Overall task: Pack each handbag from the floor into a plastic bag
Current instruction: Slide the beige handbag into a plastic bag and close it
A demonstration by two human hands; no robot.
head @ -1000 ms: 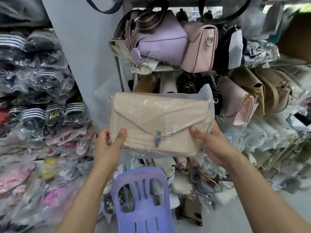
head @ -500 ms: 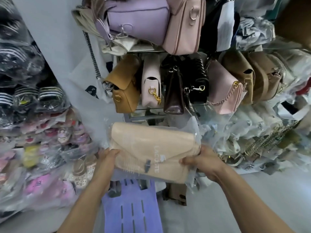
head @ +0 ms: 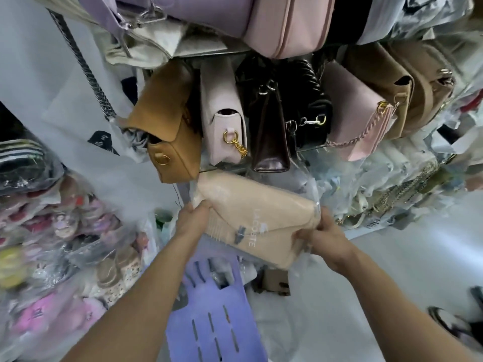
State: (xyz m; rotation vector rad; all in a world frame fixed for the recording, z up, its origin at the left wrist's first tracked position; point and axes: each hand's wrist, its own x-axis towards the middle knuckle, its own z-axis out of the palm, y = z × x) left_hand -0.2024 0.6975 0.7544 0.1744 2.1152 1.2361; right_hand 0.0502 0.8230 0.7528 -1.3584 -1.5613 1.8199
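Clear film crinkles under the fingers (head: 201, 205) of the left hand (head: 192, 218), which are curled shut over the upper-left corner of the beige handbag (head: 258, 218), thumb side on top. At three o'clock from it, the right hand (head: 322, 235) is clamped on the opposite end, pinching bag and plastic bag (head: 312, 189) together. The handbag sits inside that wrapper, held in the air over the purple plastic chair (head: 211, 317), tilted so its right end hangs lower. It looks light and fairly stiff, a flat envelope shape that keeps its form; the film is the slippery part and could slide over the leather-like face. Holding by the two short ends, through the film, seems the sound grip. At twelve o'clock, other handbags stand on a shelf (head: 224, 169), the tan handbag (head: 167, 131) nearest. Packed slippers (head: 52, 231) are stacked at nine o'clock.
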